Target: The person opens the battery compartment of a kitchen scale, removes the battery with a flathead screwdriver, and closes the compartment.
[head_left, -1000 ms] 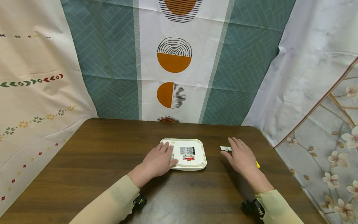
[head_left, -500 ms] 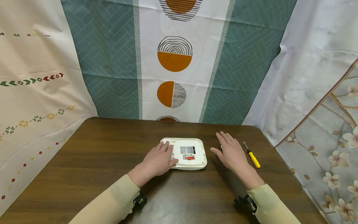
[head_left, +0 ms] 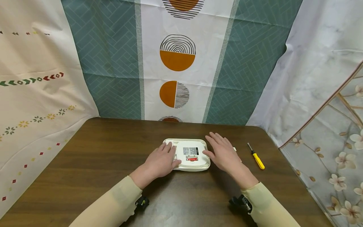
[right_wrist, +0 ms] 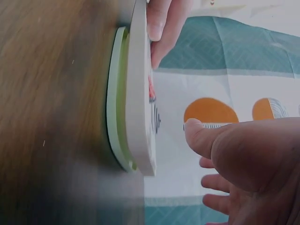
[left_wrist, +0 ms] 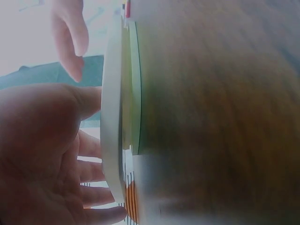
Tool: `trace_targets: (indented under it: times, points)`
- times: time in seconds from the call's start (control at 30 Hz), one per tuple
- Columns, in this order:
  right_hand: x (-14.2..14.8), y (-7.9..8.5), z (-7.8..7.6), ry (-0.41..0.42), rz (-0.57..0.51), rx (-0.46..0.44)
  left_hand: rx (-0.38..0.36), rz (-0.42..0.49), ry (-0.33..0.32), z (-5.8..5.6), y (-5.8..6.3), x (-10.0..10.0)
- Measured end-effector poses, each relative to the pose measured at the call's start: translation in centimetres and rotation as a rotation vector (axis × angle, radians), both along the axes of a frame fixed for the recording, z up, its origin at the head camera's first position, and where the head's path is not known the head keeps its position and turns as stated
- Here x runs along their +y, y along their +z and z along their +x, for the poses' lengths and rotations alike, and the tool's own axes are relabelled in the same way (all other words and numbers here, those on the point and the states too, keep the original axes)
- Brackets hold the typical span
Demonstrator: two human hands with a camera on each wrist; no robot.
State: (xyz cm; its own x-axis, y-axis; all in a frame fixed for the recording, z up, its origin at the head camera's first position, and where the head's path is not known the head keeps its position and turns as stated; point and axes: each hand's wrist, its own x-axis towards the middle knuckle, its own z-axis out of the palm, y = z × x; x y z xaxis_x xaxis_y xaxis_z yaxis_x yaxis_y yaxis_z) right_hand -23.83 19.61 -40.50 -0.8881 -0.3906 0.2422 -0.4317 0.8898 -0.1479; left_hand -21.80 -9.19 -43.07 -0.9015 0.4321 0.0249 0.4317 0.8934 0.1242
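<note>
A white, rounded-corner device (head_left: 198, 163), seemingly a kitchen scale, lies underside up on the table. Its underside shows a printed label (head_left: 189, 151) and an uncovered battery bay with a red battery (head_left: 192, 159) in it. My left hand (head_left: 160, 161) rests flat on the device's left end, fingers extended. Fingers straight and thumb apart, my right hand (head_left: 222, 155) hovers at the right edge, holding nothing. In the right wrist view its thumb (right_wrist: 199, 136) stands clear of the device's rim (right_wrist: 137, 103). A greenish lower part (left_wrist: 136, 93) shows under that rim in the left wrist view.
A screwdriver (head_left: 256, 158) with a yellow handle lies to the right on the brown table (head_left: 113, 148). A small white piece (head_left: 234, 149) peeks out from behind my right hand, mostly hidden. Patterned cloth (head_left: 181, 19) hangs behind the table and at both sides.
My right hand has moved left from over the white piece and screwdriver to the device's right edge, uncovering the screwdriver. My left hand has stayed in place on the device.
</note>
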Motion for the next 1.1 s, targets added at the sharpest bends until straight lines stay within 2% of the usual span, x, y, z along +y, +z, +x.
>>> trace_targets:
  times: [0.23, 0.47, 0.73, 0.97, 1.1]
  points:
    - [-1.4, 0.0, 0.3, 0.077, -0.011, -0.017, -0.005, 0.000, 0.013, 0.1, 0.1, 0.1]
    - [-2.5, -0.5, 0.6, 0.132, 0.030, -0.018, -0.004, -0.007, 0.011, 0.1, 0.2, 0.1]
    - [-3.1, -0.9, 0.6, 0.197, 0.009, -0.024, -0.001, -0.004, 0.008, 0.1, 0.2, 0.1]
    - [-3.5, -1.0, 0.6, 0.220, 0.003, -0.012, 0.011, -0.013, 0.002, 0.0, 0.0, 0.0]
    - [-3.7, -1.0, 0.7, 0.210, 0.006, -0.033, 0.018, -0.017, -0.002, 0.0, 0.0, 0.1]
